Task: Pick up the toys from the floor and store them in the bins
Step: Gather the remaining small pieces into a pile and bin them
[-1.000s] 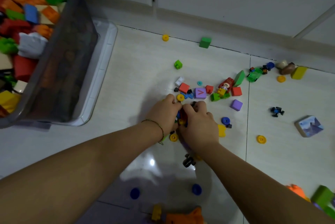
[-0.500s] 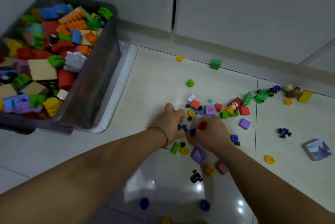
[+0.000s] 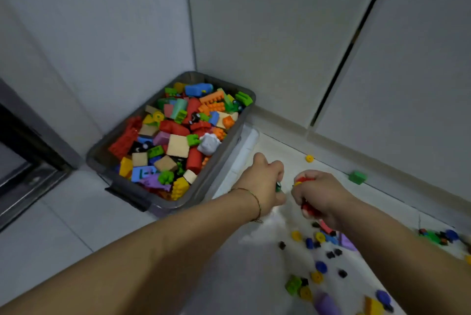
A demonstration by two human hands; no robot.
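A grey plastic bin (image 3: 230, 146) stands in the corner, heaped with coloured blocks. My left hand (image 3: 262, 184) is raised off the floor just right of the bin, fingers curled round small toy pieces; a green bit shows at its fingertips. My right hand (image 3: 318, 194) is beside it, gripping a handful of small toys with red and yellow pieces showing. Several small toys (image 3: 316, 258) lie scattered on the floor below and right of my hands.
The bin's white lid (image 3: 246, 149) lies flat on the floor under its right side. A green cube (image 3: 357, 177) and a yellow disc (image 3: 309, 158) lie near the skirting. White cabinet doors rise behind. A dark door frame (image 3: 23, 159) is at left.
Both hands have lifted off the floor with gathered pieces and moved up and left toward the bin. My view has swung up, bringing the whole bin and wall into sight.
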